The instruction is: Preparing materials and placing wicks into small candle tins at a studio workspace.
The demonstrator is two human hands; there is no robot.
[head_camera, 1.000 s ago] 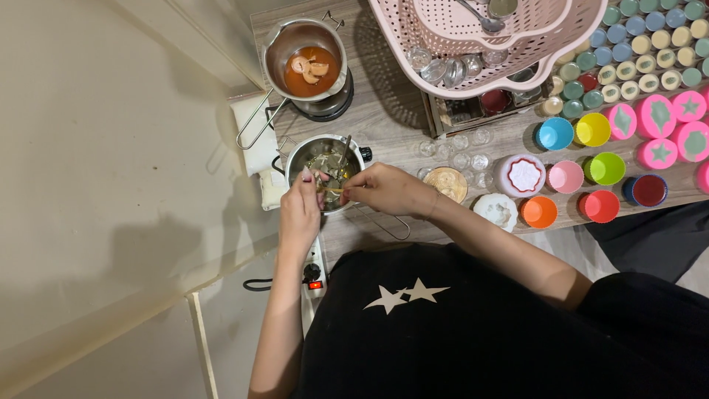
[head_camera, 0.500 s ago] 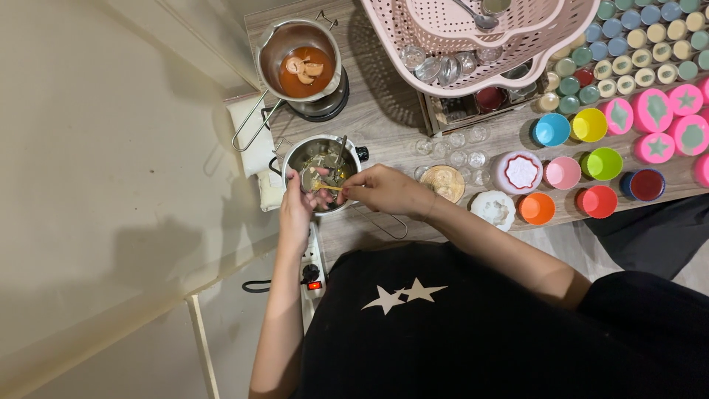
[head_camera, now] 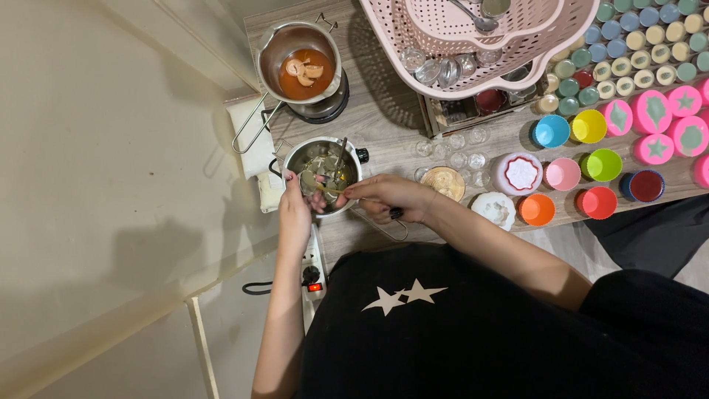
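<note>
The small steel pot (head_camera: 323,174) stood at the tabletop (head_camera: 384,118) front edge. The left hand (head_camera: 295,210) gripped its rim. The right hand (head_camera: 388,198) held a narrow pinch grip on a thin utensil (head_camera: 334,193) inside the pot.

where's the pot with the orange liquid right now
In the head view, the pot with orange liquid sits upper left on the wooden table, behind the small steel pot that both hands work in.
</note>
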